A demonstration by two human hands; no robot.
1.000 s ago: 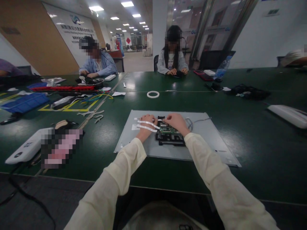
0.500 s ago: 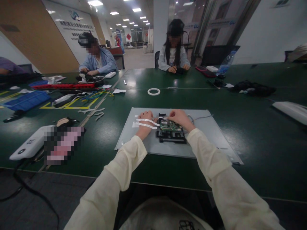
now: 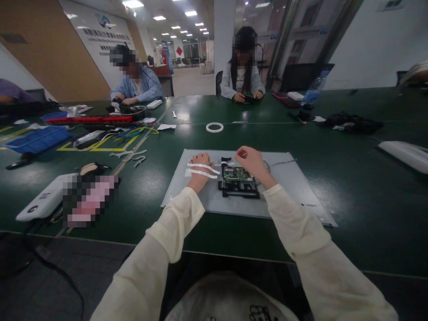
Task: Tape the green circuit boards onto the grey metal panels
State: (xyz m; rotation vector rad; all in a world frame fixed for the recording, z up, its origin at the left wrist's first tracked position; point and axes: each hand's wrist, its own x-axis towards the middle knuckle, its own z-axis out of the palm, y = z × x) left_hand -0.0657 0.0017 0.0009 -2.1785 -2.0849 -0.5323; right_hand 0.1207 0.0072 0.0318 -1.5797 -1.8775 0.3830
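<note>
A green circuit board [image 3: 238, 174] sits in a black plastic frame [image 3: 241, 192] on a flat grey metal panel [image 3: 284, 198]. My left hand [image 3: 199, 173] rests on the panel left of the board, fingers loosely spread. Two white flat ribbon cables [image 3: 202, 170] run over the back of this hand toward the frame. My right hand [image 3: 254, 164] is raised above the board's upper right, thumb and fingers pinched together. Something thin and pale shows at the fingertips, too small to name. A white strip [image 3: 226, 163] crosses the frame's upper end.
Beyond the panel lies a roll of white tape [image 3: 214, 128]. To the left are a white power bank [image 3: 47, 198], cut white strips [image 3: 138, 159] and a blue tray [image 3: 38, 139]. A grey cable [image 3: 284, 162] runs behind the panel. Two people sit across the table.
My right hand has lifted up and away from the board, still pinching. My left hand has drawn slightly left and back from the frame; the ribbon cables shifted with it.
</note>
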